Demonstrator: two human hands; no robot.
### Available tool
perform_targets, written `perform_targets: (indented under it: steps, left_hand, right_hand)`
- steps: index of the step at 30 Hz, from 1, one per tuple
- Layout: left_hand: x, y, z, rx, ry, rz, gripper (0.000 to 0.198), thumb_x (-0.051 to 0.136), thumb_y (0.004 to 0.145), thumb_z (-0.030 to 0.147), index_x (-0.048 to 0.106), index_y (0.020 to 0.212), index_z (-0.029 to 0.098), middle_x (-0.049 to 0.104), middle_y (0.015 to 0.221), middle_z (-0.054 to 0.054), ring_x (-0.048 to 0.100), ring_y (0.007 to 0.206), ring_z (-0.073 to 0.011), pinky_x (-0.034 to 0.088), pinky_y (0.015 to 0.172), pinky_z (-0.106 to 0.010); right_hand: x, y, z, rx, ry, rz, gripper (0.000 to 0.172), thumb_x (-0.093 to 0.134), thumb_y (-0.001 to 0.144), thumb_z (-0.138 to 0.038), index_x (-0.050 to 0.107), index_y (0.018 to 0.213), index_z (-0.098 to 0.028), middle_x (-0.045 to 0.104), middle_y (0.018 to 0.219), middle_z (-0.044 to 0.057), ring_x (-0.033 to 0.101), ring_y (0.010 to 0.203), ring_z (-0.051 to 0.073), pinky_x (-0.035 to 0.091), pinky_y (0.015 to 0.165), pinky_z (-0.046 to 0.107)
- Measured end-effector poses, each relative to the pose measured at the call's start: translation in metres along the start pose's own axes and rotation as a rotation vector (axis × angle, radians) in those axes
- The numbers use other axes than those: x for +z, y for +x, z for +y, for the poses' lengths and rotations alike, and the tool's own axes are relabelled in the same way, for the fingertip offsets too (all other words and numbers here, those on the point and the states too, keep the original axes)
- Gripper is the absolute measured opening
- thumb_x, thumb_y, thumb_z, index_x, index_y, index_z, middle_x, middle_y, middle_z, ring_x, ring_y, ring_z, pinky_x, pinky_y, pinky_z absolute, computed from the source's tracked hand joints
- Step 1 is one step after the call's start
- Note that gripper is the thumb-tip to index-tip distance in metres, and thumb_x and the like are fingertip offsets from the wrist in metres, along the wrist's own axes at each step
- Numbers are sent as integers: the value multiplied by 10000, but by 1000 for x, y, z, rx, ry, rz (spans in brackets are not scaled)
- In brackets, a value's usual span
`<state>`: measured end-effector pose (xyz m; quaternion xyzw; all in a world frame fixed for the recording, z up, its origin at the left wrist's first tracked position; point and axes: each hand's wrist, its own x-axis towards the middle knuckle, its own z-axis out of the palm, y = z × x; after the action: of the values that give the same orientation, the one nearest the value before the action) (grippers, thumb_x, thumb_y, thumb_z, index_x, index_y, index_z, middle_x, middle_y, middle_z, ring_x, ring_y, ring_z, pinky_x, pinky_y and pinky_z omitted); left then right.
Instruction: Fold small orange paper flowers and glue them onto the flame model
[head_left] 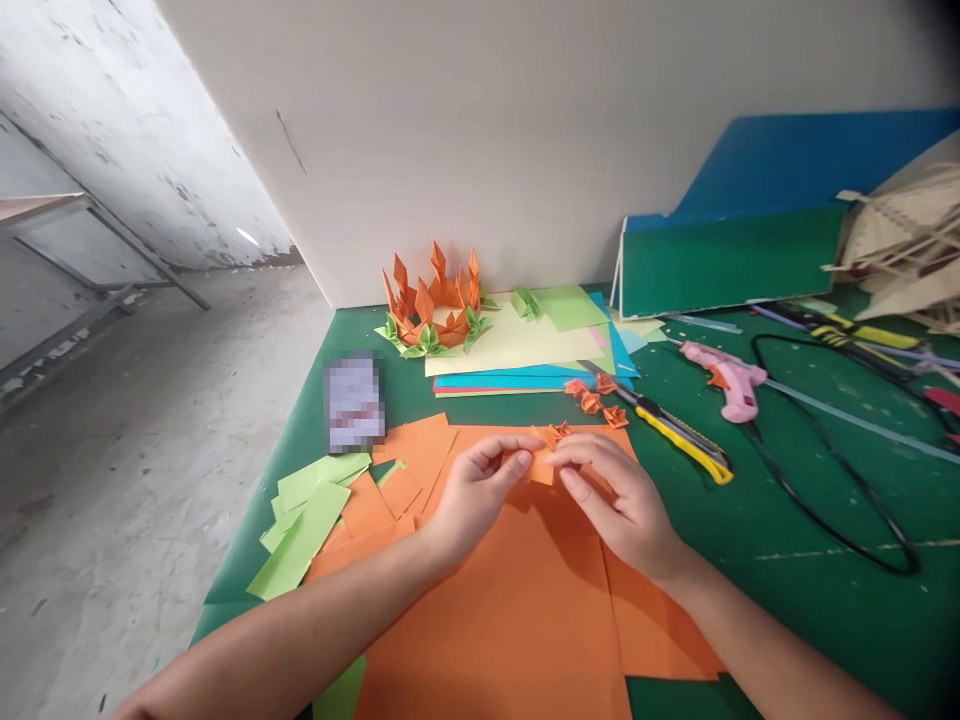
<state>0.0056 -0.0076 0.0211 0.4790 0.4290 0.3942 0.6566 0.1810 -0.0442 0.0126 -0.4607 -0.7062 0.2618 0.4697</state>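
Observation:
Between my two hands is a small orange piece of paper point(541, 468), held over a large orange sheet point(510, 600). My left hand point(480, 490) pinches its left side between thumb and fingers. At its right edge my right hand point(619, 500) has its thumb and fingers closed on the paper. Just beyond my fingers lie several small folded orange paper pieces point(591, 402). Farther back stands an orange folded-paper crown point(435, 310) with green paper leaves round its base.
Orange and green paper strips point(300, 535) lie at the left, near a blurred-out rectangular object point(354, 402). A yellow utility knife point(686, 440) and a pink glue gun point(724, 378) with a black cord rest at the right. Stacked coloured sheets point(510, 345) lie behind, beside a green board point(731, 262).

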Motion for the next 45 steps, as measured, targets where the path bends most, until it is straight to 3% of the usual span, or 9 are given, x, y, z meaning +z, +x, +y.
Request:
perform_targets:
  steps: [8, 14, 18, 22, 29, 37, 45]
  left_hand:
    - [0, -2, 3, -102, -101, -63, 257, 713, 794, 351, 708, 1001, 199, 672, 999, -51, 588, 867, -147, 445, 823, -272]
    - [-2, 0, 2, -51, -69, -48, 187, 744, 757, 312, 732, 900, 191, 685, 909, -33, 559, 806, -122, 437, 764, -245]
    - [-4, 3, -3, -84, -89, -42, 240, 761, 744, 341, 735, 941, 206, 681, 838, -24, 562, 729, -115, 438, 691, -244]
    - [-3, 3, -3, -143, -151, 26, 267, 804, 695, 354, 752, 907, 201, 689, 803, -24, 589, 718, -120, 464, 747, -271]
    - [-2, 1, 1, -170, -161, 32, 292, 770, 723, 391, 765, 950, 207, 717, 966, -58, 603, 739, -124, 474, 784, -286]
    - [-2, 0, 3, -181, -87, 17, 274, 752, 750, 384, 753, 958, 205, 704, 911, -44, 593, 747, -119, 476, 740, -258]
    - [0, 0, 2, -158, -69, 52, 266, 790, 709, 357, 753, 892, 168, 715, 778, -40, 641, 718, -133, 502, 728, -268]
  right_hand:
    - [-3, 0, -5, -6, 36, -69, 199, 506, 898, -148, 590, 1037, -264, 588, 946, 30, 555, 888, 183, 485, 785, 333]
    - [-2, -1, -4, -11, 4, -55, 209, 534, 872, -137, 585, 1034, -260, 557, 879, 17, 536, 832, 175, 475, 752, 326]
    - [-1, 1, -2, -19, -2, -49, 211, 530, 874, -133, 586, 1031, -261, 576, 911, 19, 549, 849, 175, 481, 764, 323]
    - [-2, 2, -1, 2, -21, -11, 171, 530, 886, -158, 585, 1010, -263, 585, 902, 19, 559, 853, 180, 480, 773, 327]
    - [-2, 2, -2, 21, -22, -41, 159, 538, 885, -182, 579, 1016, -263, 573, 892, 27, 547, 826, 186, 481, 762, 342]
    - [-2, 0, -1, 30, -55, -59, 148, 555, 874, -194, 595, 1000, -260, 509, 797, 5, 503, 748, 173, 448, 671, 316]
    - [2, 0, 3, 5, -79, -24, 126, 559, 913, -231, 665, 958, -282, 507, 793, 12, 548, 769, 169, 472, 691, 318]
